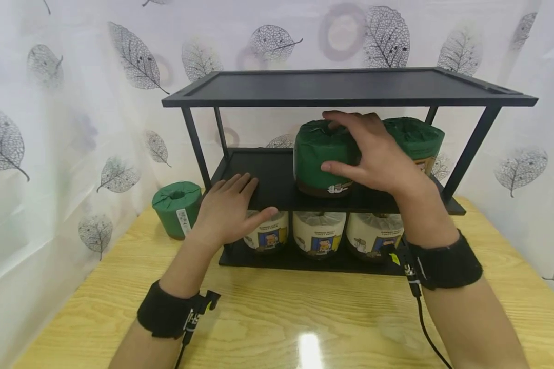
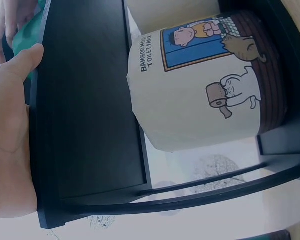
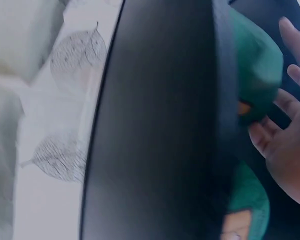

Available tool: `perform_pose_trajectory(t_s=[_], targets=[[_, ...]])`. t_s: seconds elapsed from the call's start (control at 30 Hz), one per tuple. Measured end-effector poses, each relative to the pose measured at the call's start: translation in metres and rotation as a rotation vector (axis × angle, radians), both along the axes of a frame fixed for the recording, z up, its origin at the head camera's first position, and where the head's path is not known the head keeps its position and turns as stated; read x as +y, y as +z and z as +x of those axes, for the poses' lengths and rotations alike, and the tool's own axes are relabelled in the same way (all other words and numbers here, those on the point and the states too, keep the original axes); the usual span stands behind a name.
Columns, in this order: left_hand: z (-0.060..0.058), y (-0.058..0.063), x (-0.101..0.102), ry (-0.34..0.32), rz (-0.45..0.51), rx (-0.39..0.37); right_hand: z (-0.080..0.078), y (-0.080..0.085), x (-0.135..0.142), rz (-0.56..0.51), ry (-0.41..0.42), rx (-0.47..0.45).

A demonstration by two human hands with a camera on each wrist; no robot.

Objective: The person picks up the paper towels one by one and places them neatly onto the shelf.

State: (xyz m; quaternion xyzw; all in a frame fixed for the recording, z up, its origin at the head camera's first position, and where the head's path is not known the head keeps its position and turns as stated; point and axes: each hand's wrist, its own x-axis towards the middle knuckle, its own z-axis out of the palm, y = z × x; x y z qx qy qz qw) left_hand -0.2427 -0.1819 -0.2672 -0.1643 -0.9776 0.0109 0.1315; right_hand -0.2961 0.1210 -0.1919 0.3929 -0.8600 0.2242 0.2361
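In the head view, my right hand point(image 1: 374, 154) holds a green-wrapped toilet roll point(image 1: 320, 161) upright on the rack's middle shelf, fingers over its top and right side, thumb across its front. The right wrist view shows fingertips point(image 3: 262, 137) at the roll's side, close to a second green roll point(image 3: 250, 205). My left hand point(image 1: 228, 210) rests on the left front of the middle shelf point(image 1: 270, 171) with its fingers extended, holding nothing. From the left wrist view, the thumb point(image 2: 27, 60) lies along the shelf's front edge.
Several cream toilet rolls point(image 1: 319, 236) stand on the rack's bottom tier. One more green roll point(image 1: 175, 207) stands on the wooden table point(image 1: 277, 312), left of the rack. The black top shelf point(image 1: 332, 84) overhangs both hands. Cables run from both wristbands. A leaf-patterned curtain hangs behind.
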Motion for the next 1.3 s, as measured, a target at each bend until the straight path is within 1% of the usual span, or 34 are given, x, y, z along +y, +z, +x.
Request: perform_pose_trajectory(t_s=[0.03, 0.13, 0.27, 0.4, 0.53, 0.73, 0.87, 0.93, 1.03, 1.17, 1.23, 1.3], targets=[[0.000, 0.001, 0.000, 0.002, -0.001, 0.000, 0.000, 0.004, 0.003, 0.015, 0.001, -0.021], [0.000, 0.001, 0.001, 0.003, 0.001, 0.001, 0.000, 0.014, 0.007, 0.073, -0.035, -0.119], [0.001, 0.001, 0.001, 0.003, 0.009, 0.002, -0.005, 0.020, 0.009, 0.145, -0.077, -0.232], [0.002, 0.000, 0.001, 0.003, 0.012, 0.004, -0.007, 0.022, 0.009, 0.192, -0.086, -0.282], [0.002, 0.000, 0.000, -0.004, 0.011, 0.010, -0.009, 0.027, 0.008, 0.213, -0.099, -0.285], [0.002, 0.001, -0.001, -0.001, 0.011, 0.007, -0.013, 0.028, 0.001, 0.204, -0.122, -0.260], [0.002, 0.001, 0.000, 0.000, 0.012, 0.000, -0.017, 0.022, -0.004, 0.161, -0.118, -0.249], [0.002, 0.002, 0.000, 0.003, 0.011, 0.001, -0.021, 0.017, -0.008, 0.128, -0.109, -0.225], [0.002, 0.002, 0.000, 0.006, 0.010, 0.004, -0.029, 0.009, -0.014, 0.079, -0.101, -0.154], [0.002, 0.001, 0.000, 0.001, 0.012, 0.004, -0.036, 0.000, -0.018, 0.029, -0.089, -0.003], [0.002, 0.001, 0.001, 0.001, 0.011, 0.004, -0.039, -0.003, -0.019, -0.015, -0.067, 0.075], [0.001, 0.000, 0.003, 0.002, 0.012, 0.005, -0.042, -0.006, -0.021, -0.076, -0.055, 0.133]])
